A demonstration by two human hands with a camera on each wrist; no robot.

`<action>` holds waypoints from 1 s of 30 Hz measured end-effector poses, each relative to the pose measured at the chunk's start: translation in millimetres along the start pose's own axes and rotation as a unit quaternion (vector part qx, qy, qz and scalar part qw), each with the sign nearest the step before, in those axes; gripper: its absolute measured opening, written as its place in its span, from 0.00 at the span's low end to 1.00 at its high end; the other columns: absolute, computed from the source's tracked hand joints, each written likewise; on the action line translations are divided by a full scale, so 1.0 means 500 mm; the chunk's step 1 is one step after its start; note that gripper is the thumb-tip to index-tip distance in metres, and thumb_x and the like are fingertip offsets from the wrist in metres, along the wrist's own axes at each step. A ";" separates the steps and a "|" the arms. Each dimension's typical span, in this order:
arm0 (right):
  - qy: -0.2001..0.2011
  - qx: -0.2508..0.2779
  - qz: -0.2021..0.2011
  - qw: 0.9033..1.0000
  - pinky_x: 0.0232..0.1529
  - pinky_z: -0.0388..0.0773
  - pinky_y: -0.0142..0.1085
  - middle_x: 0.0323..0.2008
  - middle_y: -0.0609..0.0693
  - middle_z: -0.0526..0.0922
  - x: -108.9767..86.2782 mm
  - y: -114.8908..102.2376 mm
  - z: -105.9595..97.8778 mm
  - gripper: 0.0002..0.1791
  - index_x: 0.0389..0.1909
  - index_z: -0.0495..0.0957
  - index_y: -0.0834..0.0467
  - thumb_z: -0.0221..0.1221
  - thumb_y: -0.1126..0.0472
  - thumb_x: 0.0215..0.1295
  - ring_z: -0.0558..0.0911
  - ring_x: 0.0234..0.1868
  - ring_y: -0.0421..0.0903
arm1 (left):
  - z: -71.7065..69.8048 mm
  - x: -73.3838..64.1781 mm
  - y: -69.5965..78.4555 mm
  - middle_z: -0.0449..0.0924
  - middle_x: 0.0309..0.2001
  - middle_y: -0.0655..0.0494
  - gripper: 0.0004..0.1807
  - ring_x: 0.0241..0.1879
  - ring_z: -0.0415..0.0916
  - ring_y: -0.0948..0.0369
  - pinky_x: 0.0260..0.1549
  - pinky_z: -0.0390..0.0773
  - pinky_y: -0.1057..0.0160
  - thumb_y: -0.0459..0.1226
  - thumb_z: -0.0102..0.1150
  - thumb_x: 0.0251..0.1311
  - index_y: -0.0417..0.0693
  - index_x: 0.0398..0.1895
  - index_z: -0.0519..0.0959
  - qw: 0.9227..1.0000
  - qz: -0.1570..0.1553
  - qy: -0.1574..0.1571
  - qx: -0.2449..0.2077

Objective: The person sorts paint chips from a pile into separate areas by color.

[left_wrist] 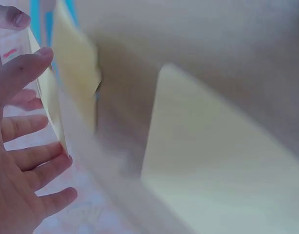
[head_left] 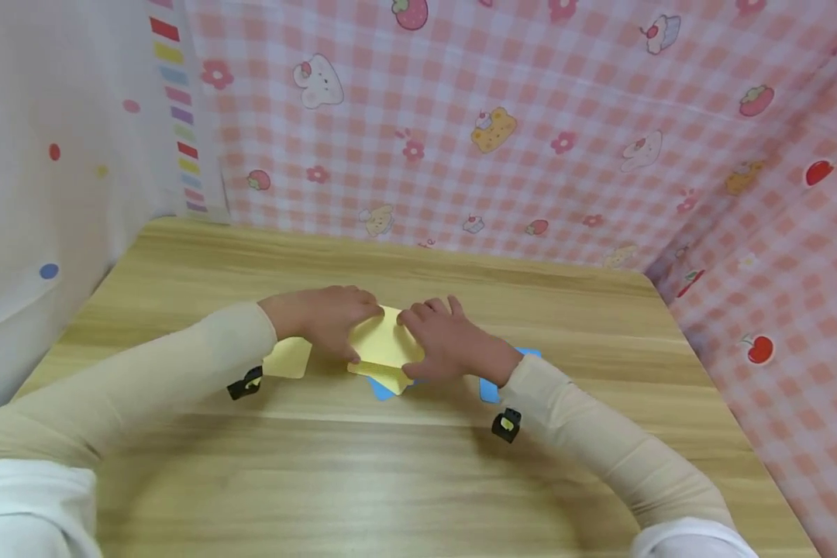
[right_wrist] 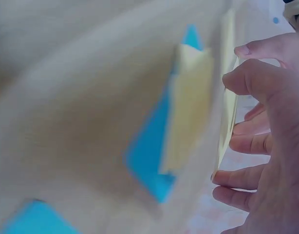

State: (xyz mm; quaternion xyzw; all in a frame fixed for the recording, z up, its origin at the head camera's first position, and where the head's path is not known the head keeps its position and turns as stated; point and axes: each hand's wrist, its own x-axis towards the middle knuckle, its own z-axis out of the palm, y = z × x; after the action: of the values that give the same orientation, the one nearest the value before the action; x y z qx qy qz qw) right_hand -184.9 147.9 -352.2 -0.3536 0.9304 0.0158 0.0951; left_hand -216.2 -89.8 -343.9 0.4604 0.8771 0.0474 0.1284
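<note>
Between my two hands a yellow card (head_left: 386, 339) is held just above the table. My left hand (head_left: 331, 318) pinches its left edge, thumb on the near side and fingers at the far side. The right edge is pinched the same way by my right hand (head_left: 446, 341). In both wrist views this card (left_wrist: 51, 100) appears nearly edge-on, raised off the surface. Beneath it lies another yellow card (right_wrist: 188, 112), partly covered in the head view, on top of a blue card (right_wrist: 152, 151) whose corners stick out.
A separate yellow card (head_left: 287, 359) with rounded corners lies by my left wrist. Blue card (head_left: 489, 390) shows partly under my right wrist. The wooden table (head_left: 390, 480) meets a pink checked cloth wall (head_left: 446, 186) at the back. Black wrist cameras (head_left: 506, 425) hang under both sleeves.
</note>
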 end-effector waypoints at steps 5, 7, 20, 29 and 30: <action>0.031 -0.018 -0.033 0.999 0.68 0.50 0.68 0.63 0.52 0.73 0.041 -0.033 -0.054 0.33 0.64 0.69 0.53 0.59 0.39 0.64 0.65 0.69 0.61 | -0.045 -0.072 -0.029 0.73 0.62 0.36 0.43 0.62 0.71 0.41 0.64 0.69 0.45 0.46 0.75 0.52 0.29 0.65 0.70 0.999 -0.007 0.041 -0.009; 0.035 -0.024 -0.044 0.998 0.69 0.50 0.68 0.63 0.51 0.73 0.065 -0.056 -0.068 0.32 0.64 0.69 0.52 0.59 0.39 0.64 0.64 0.69 0.60 | -0.053 -0.109 -0.043 0.72 0.62 0.35 0.42 0.62 0.71 0.41 0.64 0.69 0.44 0.45 0.75 0.52 0.28 0.65 0.70 0.999 -0.017 0.050 -0.014; -0.015 -0.059 -0.091 0.994 0.68 0.54 0.67 0.61 0.52 0.75 0.210 -0.206 -0.023 0.33 0.63 0.69 0.49 0.57 0.34 0.66 0.65 0.69 0.57 | 0.029 -0.274 -0.114 0.66 0.66 0.26 0.41 0.66 0.66 0.34 0.65 0.66 0.40 0.43 0.76 0.53 0.26 0.63 0.70 0.993 -0.091 0.015 -0.072; -0.017 -0.062 -0.091 0.994 0.66 0.58 0.63 0.63 0.53 0.73 0.214 -0.199 0.011 0.37 0.68 0.68 0.50 0.56 0.32 0.66 0.66 0.68 0.56 | 0.053 -0.259 -0.116 0.61 0.70 0.27 0.43 0.70 0.61 0.34 0.68 0.63 0.40 0.44 0.75 0.54 0.28 0.66 0.68 0.990 -0.120 -0.021 -0.065; -0.015 -0.057 -0.089 0.994 0.67 0.57 0.64 0.64 0.53 0.73 0.214 -0.195 0.004 0.37 0.69 0.67 0.50 0.56 0.32 0.66 0.65 0.69 0.56 | 0.047 -0.258 -0.115 0.61 0.71 0.26 0.43 0.70 0.61 0.34 0.68 0.62 0.40 0.45 0.75 0.55 0.28 0.66 0.67 0.990 -0.123 -0.020 -0.062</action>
State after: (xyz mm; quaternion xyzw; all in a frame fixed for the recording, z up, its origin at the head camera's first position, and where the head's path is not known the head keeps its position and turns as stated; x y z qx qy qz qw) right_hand -198.6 5.0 -370.6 -0.4396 0.8912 0.0652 0.0904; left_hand -185.4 -229.2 -354.7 0.3412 0.9197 0.0764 0.1789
